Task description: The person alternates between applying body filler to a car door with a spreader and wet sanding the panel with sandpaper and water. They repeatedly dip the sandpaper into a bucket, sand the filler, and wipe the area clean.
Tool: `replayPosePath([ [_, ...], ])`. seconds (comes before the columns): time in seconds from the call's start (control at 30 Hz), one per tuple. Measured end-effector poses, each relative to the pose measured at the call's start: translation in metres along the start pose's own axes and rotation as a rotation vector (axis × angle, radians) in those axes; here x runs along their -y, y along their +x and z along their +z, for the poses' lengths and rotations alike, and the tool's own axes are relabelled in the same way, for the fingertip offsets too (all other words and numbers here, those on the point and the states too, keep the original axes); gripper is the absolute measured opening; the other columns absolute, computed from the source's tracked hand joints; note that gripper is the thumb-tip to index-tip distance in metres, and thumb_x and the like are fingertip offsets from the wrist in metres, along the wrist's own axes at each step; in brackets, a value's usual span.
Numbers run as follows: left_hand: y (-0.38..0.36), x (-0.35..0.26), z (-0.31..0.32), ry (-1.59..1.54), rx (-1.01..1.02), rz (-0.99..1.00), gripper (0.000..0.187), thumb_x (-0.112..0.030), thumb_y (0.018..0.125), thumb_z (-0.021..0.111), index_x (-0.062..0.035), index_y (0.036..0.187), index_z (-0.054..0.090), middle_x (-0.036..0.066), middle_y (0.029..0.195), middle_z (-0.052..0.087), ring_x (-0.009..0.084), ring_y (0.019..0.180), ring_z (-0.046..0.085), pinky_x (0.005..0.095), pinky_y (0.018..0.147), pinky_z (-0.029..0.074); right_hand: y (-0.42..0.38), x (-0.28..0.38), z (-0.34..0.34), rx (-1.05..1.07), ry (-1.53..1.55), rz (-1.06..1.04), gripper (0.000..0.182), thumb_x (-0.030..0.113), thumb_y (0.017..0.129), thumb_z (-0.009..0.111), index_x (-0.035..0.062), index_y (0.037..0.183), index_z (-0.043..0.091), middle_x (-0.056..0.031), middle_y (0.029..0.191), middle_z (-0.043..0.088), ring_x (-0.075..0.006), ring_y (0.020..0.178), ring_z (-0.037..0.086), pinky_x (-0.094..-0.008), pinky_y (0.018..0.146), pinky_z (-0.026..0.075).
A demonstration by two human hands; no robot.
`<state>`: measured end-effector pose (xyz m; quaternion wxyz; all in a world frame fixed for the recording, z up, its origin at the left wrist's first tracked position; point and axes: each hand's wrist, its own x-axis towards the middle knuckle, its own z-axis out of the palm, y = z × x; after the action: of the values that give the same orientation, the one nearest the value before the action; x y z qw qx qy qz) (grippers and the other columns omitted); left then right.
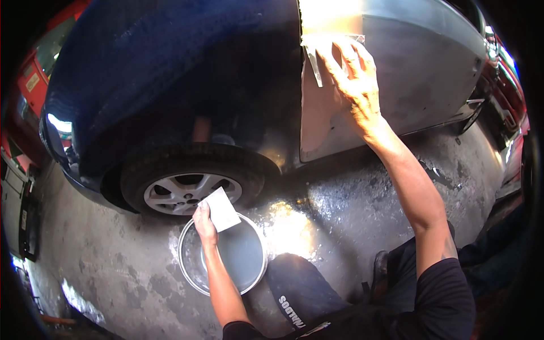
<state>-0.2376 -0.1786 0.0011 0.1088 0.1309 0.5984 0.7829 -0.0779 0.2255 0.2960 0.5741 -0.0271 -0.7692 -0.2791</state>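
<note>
My left hand (205, 224) is closed on one edge of a flat white rectangular pad (221, 209). The pad overlaps the far rim of a round bucket (266, 258), which holds greyish water (241, 252). Farther up, my right hand (357, 85) reaches to the grey car door (419, 79), its fingers spread against the brightly lit front part of the panel. A thin pale strip (314, 67) hangs at an angle beside those fingers, near the door's front edge. What lies under the fingertips is partly hidden by glare.
The dark blue fender (187, 73) and a wheel with a silver rim (164, 192) stand beyond the bucket. Wet patches shine on the concrete floor (141, 266). My bent knee (294, 277) is close to the bucket's right side. Red objects (35, 82) stand at far left.
</note>
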Motion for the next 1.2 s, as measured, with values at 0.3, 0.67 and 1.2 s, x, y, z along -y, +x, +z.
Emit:
replayPosePath([
  [0.3, 0.003, 0.001, -0.003, 0.049, -0.002, 0.008, 0.042, -0.033, 0.112, 0.054, 0.0048, 0.112, 0.071, 0.005, 0.100, 0.073, 0.0107, 0.087, 0.064, 0.0279, 0.083, 0.051, -0.021, 0.015, 0.005, -0.033, 0.010, 0.042, 0.058, 0.001, 0.079, 0.074, 0.0161, 0.135, 0.070, -0.0125, 0.140, 0.061, -0.0351, 0.129, 0.056, -0.0476, 0.109, 0.047],
  [0.67, 0.002, -0.001, 0.001, 0.099, -0.006, 0.001, 0.044, -0.035, 0.112, 0.054, 0.0050, 0.112, 0.071, 0.005, 0.099, 0.073, 0.0107, 0.087, 0.063, 0.0280, 0.084, 0.051, -0.059, 0.023, 0.017, -0.013, -0.034, 0.038, 0.059, 0.002, 0.078, 0.071, 0.0190, 0.134, 0.072, -0.0115, 0.139, 0.062, -0.0334, 0.125, 0.058, -0.0487, 0.107, 0.048],
  [1.2, 0.003, -0.005, 0.001, 0.125, 0.019, -0.034, 0.044, -0.037, 0.111, 0.056, 0.0048, 0.116, 0.069, 0.007, 0.106, 0.073, 0.0126, 0.094, 0.065, 0.0285, 0.090, 0.050, -0.116, 0.048, 0.022, 0.088, 0.069, 0.111, 0.060, 0.003, 0.078, 0.070, 0.0196, 0.136, 0.072, -0.0113, 0.144, 0.058, -0.0367, 0.130, 0.053, -0.0525, 0.108, 0.047],
])
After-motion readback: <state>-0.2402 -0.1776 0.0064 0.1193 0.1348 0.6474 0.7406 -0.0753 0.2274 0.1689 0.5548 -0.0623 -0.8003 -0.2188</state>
